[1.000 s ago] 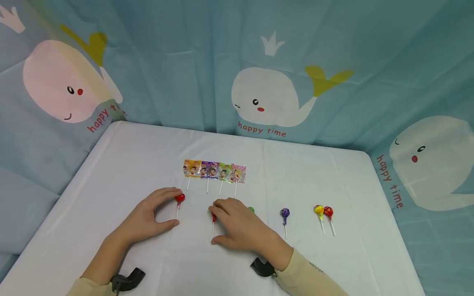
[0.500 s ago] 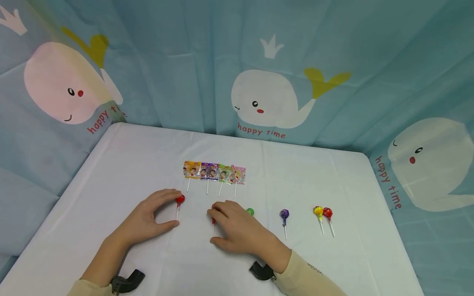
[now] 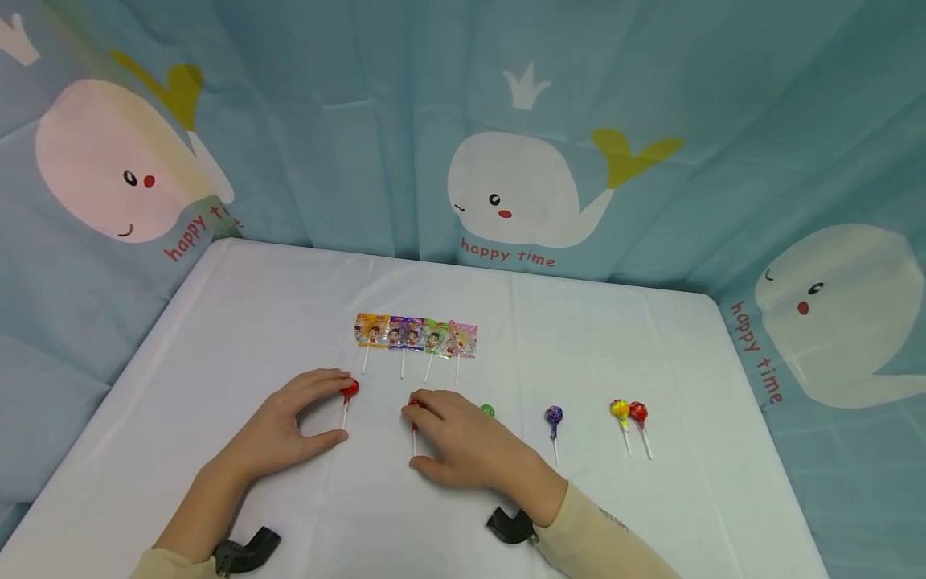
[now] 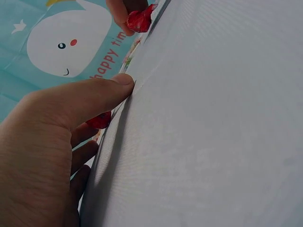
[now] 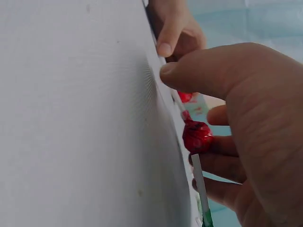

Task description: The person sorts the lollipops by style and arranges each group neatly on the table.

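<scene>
From the head view, the left hand point(image 3: 285, 426) has its thumb at the stick end and a fingertip at the candy of a red lollipop point(image 3: 349, 392), gripping it lengthwise, fingers spread to its length. The right hand point(image 3: 466, 442) pinches a second red lollipop point(image 3: 415, 426) the same way, candy away from the body. A strip of white cloth separates the two. Just right of the right hand peeks a green lollipop point(image 3: 488, 411), partly hidden; then come a purple lollipop point(image 3: 554, 416), well apart, and a yellow lollipop point(image 3: 620, 408) touching a third red lollipop point(image 3: 638, 413). Four bagged lollipops point(image 3: 412, 333) lie in a row beyond the hands. Both hands sit well inside the left and right edges of the white table point(image 3: 579, 338); its far edge meets a blue curtain point(image 3: 333, 161).

The left wrist view shows the thumb low against the cloth, with red candy between it and the fingers behind.

In the right wrist view the thumb hovers beside the stick end; whether it touches cannot be told. Fingertips meet the candy, and the green lollipop's stick stands close by.
</scene>
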The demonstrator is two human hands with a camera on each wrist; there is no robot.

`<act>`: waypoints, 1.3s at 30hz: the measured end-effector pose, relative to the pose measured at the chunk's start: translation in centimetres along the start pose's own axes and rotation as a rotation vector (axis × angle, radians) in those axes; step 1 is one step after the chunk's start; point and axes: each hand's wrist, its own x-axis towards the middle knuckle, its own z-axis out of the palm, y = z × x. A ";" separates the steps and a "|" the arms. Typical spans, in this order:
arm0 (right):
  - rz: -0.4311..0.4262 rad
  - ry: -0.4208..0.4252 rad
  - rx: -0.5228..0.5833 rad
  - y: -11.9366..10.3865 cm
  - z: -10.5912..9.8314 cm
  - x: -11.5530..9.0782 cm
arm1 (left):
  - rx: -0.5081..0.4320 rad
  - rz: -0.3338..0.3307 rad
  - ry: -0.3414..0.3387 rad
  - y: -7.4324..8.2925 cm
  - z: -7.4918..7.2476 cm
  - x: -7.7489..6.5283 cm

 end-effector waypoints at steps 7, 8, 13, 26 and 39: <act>-0.005 0.019 -0.021 0.4 -0.2 0.6 | 0.015 -0.046 -0.014 -0.1 0.0 -0.4; -0.004 0.017 -0.024 0.5 -0.3 0.7 | 0.015 -0.043 -0.011 -0.1 0.1 -0.5; -0.011 0.017 -0.026 0.7 -0.2 1.1 | 0.010 -0.046 -0.019 -0.1 0.0 -0.3; -0.035 0.036 -0.077 0.8 0.1 3.3 | -0.007 -0.015 0.007 0.3 -0.2 -0.4; -0.010 0.012 -0.074 0.5 0.6 5.2 | -0.008 0.009 0.005 0.3 -0.2 -0.1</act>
